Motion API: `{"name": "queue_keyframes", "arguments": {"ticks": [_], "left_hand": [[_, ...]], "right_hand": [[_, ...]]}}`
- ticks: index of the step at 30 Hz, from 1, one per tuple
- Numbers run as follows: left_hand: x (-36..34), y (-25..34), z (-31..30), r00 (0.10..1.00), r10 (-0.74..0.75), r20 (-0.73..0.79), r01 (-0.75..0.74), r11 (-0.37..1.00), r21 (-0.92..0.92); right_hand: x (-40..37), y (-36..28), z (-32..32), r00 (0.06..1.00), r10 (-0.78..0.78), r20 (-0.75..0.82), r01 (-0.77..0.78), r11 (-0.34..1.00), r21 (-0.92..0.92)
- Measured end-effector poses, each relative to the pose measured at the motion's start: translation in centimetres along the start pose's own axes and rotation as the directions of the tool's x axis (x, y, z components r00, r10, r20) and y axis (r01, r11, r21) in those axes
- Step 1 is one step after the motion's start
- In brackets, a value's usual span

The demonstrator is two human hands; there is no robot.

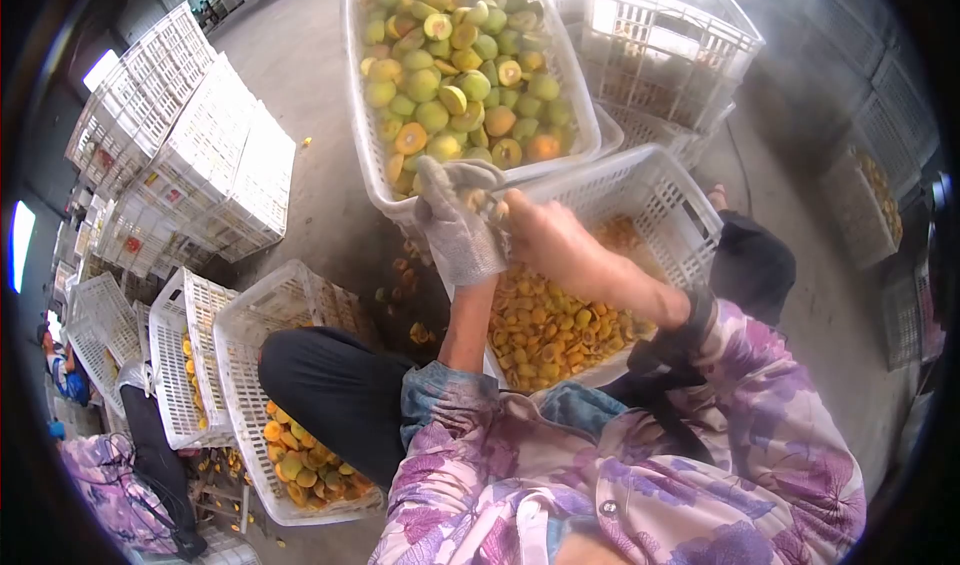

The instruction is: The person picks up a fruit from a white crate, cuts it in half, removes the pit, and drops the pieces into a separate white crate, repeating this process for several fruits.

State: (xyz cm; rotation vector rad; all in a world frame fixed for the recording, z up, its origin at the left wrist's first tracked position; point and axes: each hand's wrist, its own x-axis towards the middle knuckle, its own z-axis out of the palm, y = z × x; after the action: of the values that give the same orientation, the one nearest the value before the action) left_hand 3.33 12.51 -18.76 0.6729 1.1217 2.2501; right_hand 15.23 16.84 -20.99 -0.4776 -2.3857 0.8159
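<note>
My left hand (pixel 457 227), in a pale grey work glove, is closed in front of the full crate, its fingers curled round something small and blurred. My bare right hand (pixel 550 237) is a fist right beside it; what it grips is hidden. Just beyond them stands a white crate (pixel 357 115) heaped with green-yellow fruit (pixel 470 87), many cut in half with orange flesh showing. Below my hands, a second white crate (pixel 655 180) holds small yellow-orange fruit pieces (pixel 560 330).
By my left knee (pixel 325 375) stands a white crate (pixel 240 385) of orange fruit halves (pixel 305 465). Stacked crates rise at left (pixel 215 155) and at back right (pixel 670 50). Fruit scraps (pixel 420 334) lie on the floor. Another person's patterned sleeve (pixel 115 490) shows at lower left.
</note>
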Motion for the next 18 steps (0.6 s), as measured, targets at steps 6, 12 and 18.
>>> {"name": "queue_keyframes", "arguments": {"ticks": [6, 12, 18], "left_hand": [[1.3, 0.5, 0.8, 0.977, -0.208, 0.045, 0.181, 0.922, 0.343], [0.3, -0.2, 1.5, 0.961, -0.276, 0.016, 0.273, 0.941, -0.200], [-1.2, -1.2, 1.9, 0.961, -0.199, -0.193, 0.210, 0.977, 0.038]], "right_hand": [[-0.8, 0.0, -1.2, 0.991, 0.074, 0.108, -0.067, 0.995, -0.069], [-0.8, -1.6, -4.0, 0.785, 0.400, 0.474, -0.559, 0.786, 0.264], [-2.8, 0.2, -2.0, 0.998, 0.039, 0.040, -0.024, 0.945, -0.326]]}}
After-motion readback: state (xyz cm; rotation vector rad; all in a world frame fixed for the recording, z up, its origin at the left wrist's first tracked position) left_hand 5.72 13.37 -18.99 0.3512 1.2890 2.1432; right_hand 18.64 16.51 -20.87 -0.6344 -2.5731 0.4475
